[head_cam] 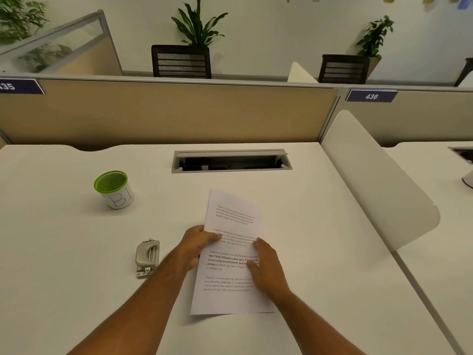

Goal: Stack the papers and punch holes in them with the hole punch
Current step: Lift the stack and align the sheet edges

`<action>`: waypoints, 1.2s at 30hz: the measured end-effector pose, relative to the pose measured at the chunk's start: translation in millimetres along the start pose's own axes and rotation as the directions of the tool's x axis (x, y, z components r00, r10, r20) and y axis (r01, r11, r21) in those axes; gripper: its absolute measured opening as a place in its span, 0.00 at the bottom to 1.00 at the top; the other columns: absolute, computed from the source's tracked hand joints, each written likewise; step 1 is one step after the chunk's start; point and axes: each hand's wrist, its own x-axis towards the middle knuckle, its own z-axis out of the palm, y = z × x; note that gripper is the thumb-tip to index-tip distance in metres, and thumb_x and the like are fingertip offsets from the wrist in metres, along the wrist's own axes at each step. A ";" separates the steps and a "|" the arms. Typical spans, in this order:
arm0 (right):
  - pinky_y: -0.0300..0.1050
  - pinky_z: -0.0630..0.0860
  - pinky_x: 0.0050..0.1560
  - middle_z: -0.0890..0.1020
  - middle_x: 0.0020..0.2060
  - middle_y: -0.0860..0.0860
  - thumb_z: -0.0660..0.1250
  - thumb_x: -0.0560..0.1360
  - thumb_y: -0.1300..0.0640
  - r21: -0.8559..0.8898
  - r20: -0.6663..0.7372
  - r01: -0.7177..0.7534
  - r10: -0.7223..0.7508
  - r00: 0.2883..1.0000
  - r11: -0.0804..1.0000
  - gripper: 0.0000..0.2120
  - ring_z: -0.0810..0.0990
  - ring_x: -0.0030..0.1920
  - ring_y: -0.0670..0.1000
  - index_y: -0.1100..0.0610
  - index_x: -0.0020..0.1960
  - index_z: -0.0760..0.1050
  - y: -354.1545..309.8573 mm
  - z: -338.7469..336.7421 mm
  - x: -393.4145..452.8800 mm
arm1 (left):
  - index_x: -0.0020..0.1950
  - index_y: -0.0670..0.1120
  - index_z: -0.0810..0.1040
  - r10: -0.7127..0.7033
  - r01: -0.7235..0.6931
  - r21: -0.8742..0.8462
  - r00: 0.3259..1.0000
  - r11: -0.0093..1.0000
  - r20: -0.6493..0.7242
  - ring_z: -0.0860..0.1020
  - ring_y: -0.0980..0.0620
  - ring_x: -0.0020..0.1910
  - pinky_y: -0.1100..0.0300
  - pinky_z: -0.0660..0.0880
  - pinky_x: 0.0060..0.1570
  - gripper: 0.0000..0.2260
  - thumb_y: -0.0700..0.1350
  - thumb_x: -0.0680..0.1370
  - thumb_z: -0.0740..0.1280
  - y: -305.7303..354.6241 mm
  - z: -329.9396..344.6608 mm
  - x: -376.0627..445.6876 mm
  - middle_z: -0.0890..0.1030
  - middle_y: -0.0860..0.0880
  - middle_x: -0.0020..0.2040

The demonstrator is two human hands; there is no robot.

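One stack of papers [231, 254], one hole punch [147, 258] to its left and one green-rimmed cup [114, 188] farther left were on the desk [76, 252]. The left hand [197, 245] gripped the stack's left edge, thumb on top. The right hand [266, 270] lay open and flat on its right side.

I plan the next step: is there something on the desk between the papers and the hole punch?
Nothing visible. The hole punch lies left of the papers, with only bare desk and the left hand between them. The cup stands farther back.

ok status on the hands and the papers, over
Left hand pinching papers at left edge, right hand flat on top. Hole punch untouched, left of stack. Nothing in the way.
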 end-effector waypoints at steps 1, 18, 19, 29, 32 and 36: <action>0.45 0.59 0.77 0.66 0.77 0.53 0.67 0.80 0.58 0.055 -0.033 -0.016 0.018 0.999 0.998 0.29 0.63 0.77 0.53 0.59 0.78 0.62 0.1 -0.7 1.7 | 0.57 0.38 0.80 0.054 -0.054 0.044 0.999 0.998 0.007 0.85 0.37 0.47 0.39 0.82 0.49 0.13 0.33 0.73 0.73 1.6 0.7 -1.6 0.86 0.37 0.52; 0.46 0.84 0.49 0.87 0.56 0.50 0.73 0.77 0.57 0.792 -0.176 0.183 -0.070 0.982 0.582 0.12 0.86 0.53 0.56 0.49 0.59 0.83 -57.7 -108.3 -16.0 | 0.60 0.60 0.78 0.620 -0.648 0.154 0.760 0.746 0.194 0.84 0.49 0.53 0.58 0.83 0.43 0.17 0.55 0.71 0.74 35.0 -22.2 -76.3 0.85 0.54 0.55; 0.45 0.84 0.50 0.87 0.56 0.50 0.72 0.77 0.58 0.786 -0.188 0.196 -0.075 0.979 0.586 0.12 0.86 0.53 0.56 0.49 0.60 0.83 -56.7 -104.9 -21.0 | 0.60 0.61 0.78 0.617 -0.645 0.161 0.763 0.747 0.192 0.84 0.50 0.54 0.58 0.83 0.43 0.18 0.56 0.71 0.74 29.1 -25.1 -75.9 0.85 0.55 0.55; 0.37 0.82 0.51 0.86 0.55 0.44 0.67 0.80 0.64 0.733 -0.124 0.084 0.012 0.992 0.675 0.19 0.84 0.55 0.48 0.40 0.59 0.82 -41.6 -75.2 -37.6 | 0.55 0.69 0.78 0.577 -0.599 0.250 0.800 0.760 0.164 0.82 0.61 0.52 0.70 0.79 0.40 0.18 0.44 0.76 0.72 -7.8 -30.3 -61.3 0.84 0.63 0.52; 0.38 0.82 0.52 0.86 0.57 0.45 0.67 0.80 0.62 0.740 -0.146 0.120 -0.016 0.989 0.662 0.16 0.84 0.56 0.50 0.44 0.62 0.81 -39.6 -79.0 -37.0 | 0.56 0.69 0.78 0.589 -0.609 0.254 0.793 0.752 0.157 0.82 0.61 0.52 0.69 0.80 0.41 0.17 0.46 0.75 0.72 -5.2 -33.1 -60.2 0.84 0.63 0.53; 0.40 0.81 0.55 0.86 0.57 0.46 0.69 0.80 0.61 0.746 -0.083 0.065 -0.004 0.997 0.663 0.16 0.84 0.58 0.49 0.43 0.61 0.82 -29.2 -65.9 -45.2 | 0.56 0.65 0.80 0.525 -0.561 0.222 0.827 0.798 0.201 0.83 0.55 0.54 0.60 0.82 0.50 0.18 0.41 0.77 0.72 -23.6 -37.6 -55.8 0.85 0.59 0.55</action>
